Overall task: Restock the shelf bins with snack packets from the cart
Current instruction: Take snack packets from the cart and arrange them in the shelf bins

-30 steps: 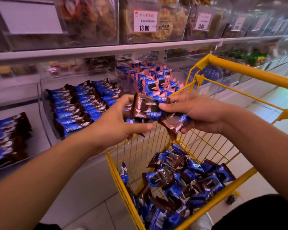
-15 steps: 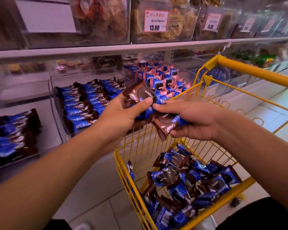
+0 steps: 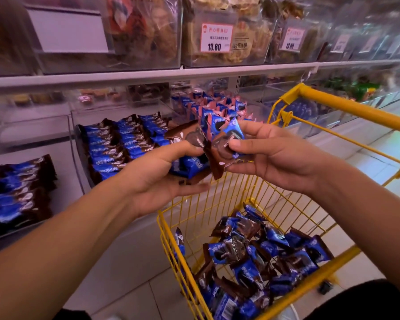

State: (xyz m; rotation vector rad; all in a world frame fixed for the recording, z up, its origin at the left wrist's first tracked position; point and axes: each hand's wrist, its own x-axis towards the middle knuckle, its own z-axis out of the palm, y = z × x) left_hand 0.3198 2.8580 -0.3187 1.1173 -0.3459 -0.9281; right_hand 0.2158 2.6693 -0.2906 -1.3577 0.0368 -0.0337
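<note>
My left hand (image 3: 162, 179) grips a small stack of brown-and-blue snack packets (image 3: 189, 153), thumb on top. My right hand (image 3: 280, 158) pinches another brown packet (image 3: 222, 155) that touches the stack. Both hands hover above the front corner of the yellow wire cart (image 3: 217, 204), which holds a loose heap of the same packets (image 3: 259, 264). Just behind my left hand a clear shelf bin (image 3: 79, 139) holds neat rows of matching packets (image 3: 118, 146).
A bin of pink-and-blue packets (image 3: 217, 109) stands right of the target bin, and another stacked bin (image 3: 16, 190) lies at the left. The upper shelf (image 3: 194, 72) carries clear boxes with price tags (image 3: 216, 38). The cart handle (image 3: 356, 109) crosses the right side.
Both hands have risen a little and drifted toward the shelf. The right hand's packet has turned upright against the left hand's stack, and the view has shifted left.
</note>
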